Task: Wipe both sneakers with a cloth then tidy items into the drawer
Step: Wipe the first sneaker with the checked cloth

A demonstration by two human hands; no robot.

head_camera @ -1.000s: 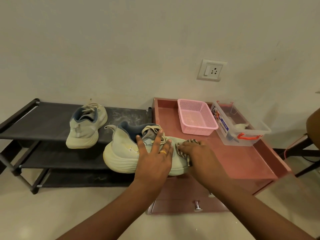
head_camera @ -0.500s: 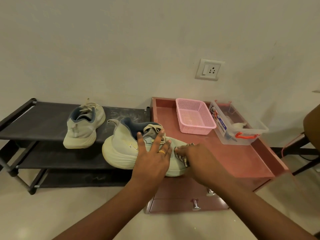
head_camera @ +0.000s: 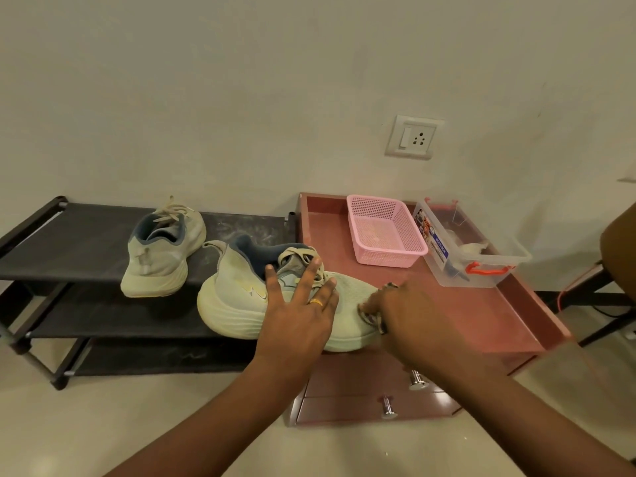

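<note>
Our left hand (head_camera: 299, 315) lies flat on the pale sneaker (head_camera: 234, 304) — our right hand (head_camera: 409, 318) grips the cloth (head_camera: 371, 316) at its toe. A pink basket (head_camera: 389, 259) stands farther off.

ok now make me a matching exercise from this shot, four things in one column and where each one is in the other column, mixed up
Things
1. far sneaker
2. near sneaker
3. pink basket
4. cloth

Places
a. gripped by the right hand against a shoe's toe
b. untouched on the top shelf of the black rack
c. under the spread fingers of the left hand
d. on top of the red cabinet, beside the clear box

Pairs: 1-b, 2-c, 3-d, 4-a
</note>
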